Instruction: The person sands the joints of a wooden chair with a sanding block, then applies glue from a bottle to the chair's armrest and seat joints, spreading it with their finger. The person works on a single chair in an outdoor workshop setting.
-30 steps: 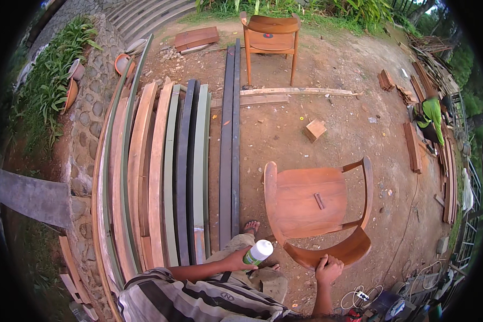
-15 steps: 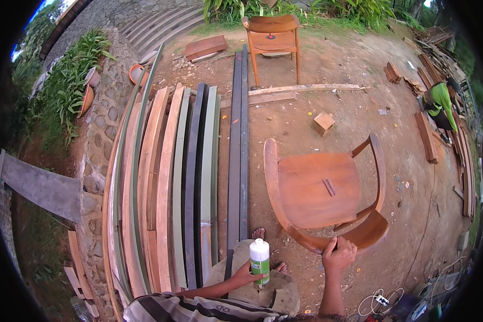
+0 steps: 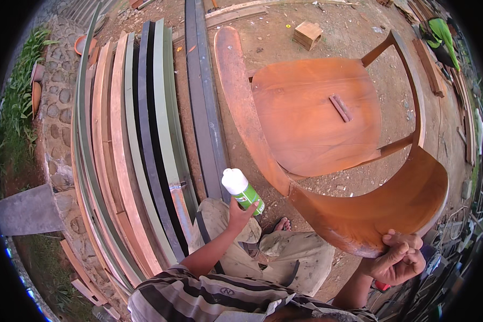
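Note:
My left hand (image 3: 241, 213) is wrapped round a plastic bottle (image 3: 247, 196) with a white top and green label, tilted above my knees. In front of me stands a brown wooden armchair (image 3: 316, 145), its curved backrest (image 3: 375, 214) nearest me. On its seat lies a small dark-brown stick-like piece (image 3: 340, 108), with a line down its length. My right hand (image 3: 400, 260) is at the outer edge of the backrest, fingers curled and pressed together. Whatever those fingers hold, if anything, is hidden.
Long timber boards and metal bars (image 3: 129, 145) lie at my left, beside a stone wall (image 3: 59, 118). A dark steel beam (image 3: 206, 107) runs between them and the chair. Beyond the chair sits a wooden block (image 3: 307, 35). Green cloth (image 3: 443, 37) and planks (image 3: 428, 67) are far right.
The view has come closer to the chair and tipped down. My left hand has tilted the bottle. My right hand has shifted along the backrest to the right, toward its outer edge.

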Demonstrator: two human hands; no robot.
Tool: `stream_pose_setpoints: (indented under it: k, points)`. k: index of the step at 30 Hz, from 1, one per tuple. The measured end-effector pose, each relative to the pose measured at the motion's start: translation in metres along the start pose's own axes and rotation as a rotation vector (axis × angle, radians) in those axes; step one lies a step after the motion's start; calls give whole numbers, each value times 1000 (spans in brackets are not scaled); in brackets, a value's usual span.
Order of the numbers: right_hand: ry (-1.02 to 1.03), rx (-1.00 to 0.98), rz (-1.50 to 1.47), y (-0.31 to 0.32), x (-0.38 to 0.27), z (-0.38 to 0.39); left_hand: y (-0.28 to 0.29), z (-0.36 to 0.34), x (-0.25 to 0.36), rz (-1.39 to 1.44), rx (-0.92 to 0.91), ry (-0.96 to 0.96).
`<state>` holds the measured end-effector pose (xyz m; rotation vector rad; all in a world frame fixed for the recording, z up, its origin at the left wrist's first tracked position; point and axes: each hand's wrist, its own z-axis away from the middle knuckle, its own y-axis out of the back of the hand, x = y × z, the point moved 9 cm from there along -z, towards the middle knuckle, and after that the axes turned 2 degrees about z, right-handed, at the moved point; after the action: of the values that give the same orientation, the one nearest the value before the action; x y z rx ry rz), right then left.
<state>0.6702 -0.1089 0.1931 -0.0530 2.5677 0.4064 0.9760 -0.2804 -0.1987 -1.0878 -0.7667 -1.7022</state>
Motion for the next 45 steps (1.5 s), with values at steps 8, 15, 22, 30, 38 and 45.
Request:
stream_pose_setpoints:
  k: [8, 15, 22, 30, 38, 45]
  points:
    - [304, 417, 169, 14, 1, 17, -26, -110, -9, 310, 186, -280]
    - [235, 356, -35, 3, 7, 14, -12, -130, 15, 115, 268, -523]
    - [295, 306, 17, -1, -2, 20, 5, -96, -16, 294, 148, -522]
    - [329, 364, 16, -7, -2, 24, 30, -69, 24, 331, 92, -566]
    - [349, 330, 62, -2, 0, 24, 72, 1, 202, -164, 84, -979]
    - [626, 239, -208, -16, -36, 95, 94, 46, 278, -448, 187, -1254]
